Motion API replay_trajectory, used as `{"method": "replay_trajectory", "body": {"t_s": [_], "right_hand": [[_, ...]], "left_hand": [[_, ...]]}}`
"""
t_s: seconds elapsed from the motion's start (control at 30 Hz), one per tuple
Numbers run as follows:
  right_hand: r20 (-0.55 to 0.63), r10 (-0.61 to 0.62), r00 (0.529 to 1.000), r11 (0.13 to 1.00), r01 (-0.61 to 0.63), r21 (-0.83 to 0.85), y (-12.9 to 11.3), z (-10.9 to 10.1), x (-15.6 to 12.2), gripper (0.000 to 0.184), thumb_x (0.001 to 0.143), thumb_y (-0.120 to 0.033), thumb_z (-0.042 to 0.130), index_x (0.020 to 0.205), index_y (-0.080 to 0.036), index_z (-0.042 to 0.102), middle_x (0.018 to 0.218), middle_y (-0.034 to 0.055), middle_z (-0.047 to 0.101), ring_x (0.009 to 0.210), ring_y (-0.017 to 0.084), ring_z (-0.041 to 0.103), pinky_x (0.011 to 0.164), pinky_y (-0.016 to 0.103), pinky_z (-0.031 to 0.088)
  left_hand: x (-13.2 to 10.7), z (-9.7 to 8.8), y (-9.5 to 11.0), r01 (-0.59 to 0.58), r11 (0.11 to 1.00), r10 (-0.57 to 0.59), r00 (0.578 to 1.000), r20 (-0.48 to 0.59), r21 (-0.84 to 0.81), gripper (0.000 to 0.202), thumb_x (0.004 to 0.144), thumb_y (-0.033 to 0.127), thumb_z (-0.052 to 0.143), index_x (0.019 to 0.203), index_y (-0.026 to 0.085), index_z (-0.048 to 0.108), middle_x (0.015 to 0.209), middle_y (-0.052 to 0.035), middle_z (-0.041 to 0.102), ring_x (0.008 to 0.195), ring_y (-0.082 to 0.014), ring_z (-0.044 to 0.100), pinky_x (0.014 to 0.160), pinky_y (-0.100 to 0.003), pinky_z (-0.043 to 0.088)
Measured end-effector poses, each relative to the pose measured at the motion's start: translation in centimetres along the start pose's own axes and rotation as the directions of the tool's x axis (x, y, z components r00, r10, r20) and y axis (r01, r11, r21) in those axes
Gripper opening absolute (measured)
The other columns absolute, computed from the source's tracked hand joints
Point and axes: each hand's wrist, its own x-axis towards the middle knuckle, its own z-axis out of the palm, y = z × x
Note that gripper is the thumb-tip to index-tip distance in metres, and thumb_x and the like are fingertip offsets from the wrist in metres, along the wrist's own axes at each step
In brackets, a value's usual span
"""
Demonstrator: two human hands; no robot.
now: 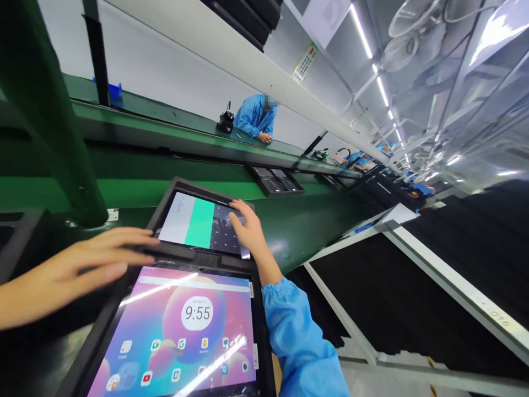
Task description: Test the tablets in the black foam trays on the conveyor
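Two tablets sit in a black tray (pixel 103 325) on the green conveyor belt (pixel 289 220). The near tablet (pixel 182 336) shows a colourful home screen with a clock reading 9:55. The far tablet (pixel 202 223) shows a white and green panel beside a dark keypad. My right hand (pixel 248 229), in a blue sleeve, rests on the far tablet's right side with fingers stretched over the keypad. My left hand (pixel 82 264) lies flat with fingers extended along the far tablet's near left edge. Neither hand holds anything.
A green post (pixel 49 121) rises at the left. Another black tray with tablets (pixel 275 181) lies farther down the belt. A person in a blue coat (pixel 256 117) works across the line beside a black device (pixel 226 118). Black mats in metal frames (pixel 413 286) fill the right.
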Motion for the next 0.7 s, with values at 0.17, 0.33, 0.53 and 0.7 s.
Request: {"method": "replay_trajectory", "body": {"t_s": [0.17,0.33,0.53,0.7], "right_hand": [[0.221,0.032,0.975,0.992,-0.004,-0.126,-2.2,3.9,5.6,0.040,0.085,-0.025,0.069,0.125,-0.019,0.067,0.142,0.0105,0.060,0.146,0.026,0.040,0.122,0.043,0.030],[0.239,0.129,0.962,0.982,-0.090,-0.168,-1.6,4.6,8.5,0.049,0.084,-0.039,0.072,0.127,-0.018,0.064,0.137,0.0125,0.063,0.131,0.031,0.057,0.112,0.046,0.044],[0.296,0.180,0.938,0.968,-0.116,-0.221,-1.6,4.9,8.9,0.064,0.078,-0.051,0.075,0.131,-0.017,0.061,0.136,0.0143,0.063,0.126,0.033,0.058,0.108,0.048,0.045],[0.269,0.187,0.945,0.966,-0.127,-0.223,-0.7,5.1,9.2,0.064,0.075,-0.050,0.079,0.128,-0.019,0.063,0.133,0.0151,0.064,0.128,0.034,0.057,0.110,0.050,0.043]], "left_hand": [[2.4,-0.7,-2.2,0.271,0.927,-0.308,0.944,-0.116,-0.260,0.043,0.084,0.069,0.054,0.109,0.041,0.072,0.126,0.0072,0.068,0.132,-0.0227,0.054,0.119,-0.039,0.037],[2.0,0.9,-2.2,0.250,0.934,-0.273,0.960,-0.056,-0.255,0.041,0.086,0.069,0.050,0.107,0.043,0.072,0.130,0.0076,0.064,0.131,-0.0200,0.054,0.120,-0.035,0.036],[2.1,1.0,-1.0,0.263,0.920,-0.293,0.954,-0.066,-0.289,0.033,0.091,0.061,0.048,0.106,0.043,0.071,0.132,0.0086,0.061,0.130,-0.0180,0.052,0.120,-0.033,0.036],[1.8,1.0,-0.6,0.230,0.936,-0.256,0.965,-0.066,-0.265,0.033,0.095,0.056,0.046,0.110,0.040,0.070,0.135,0.0066,0.059,0.132,-0.0191,0.050,0.119,-0.035,0.037]]}}
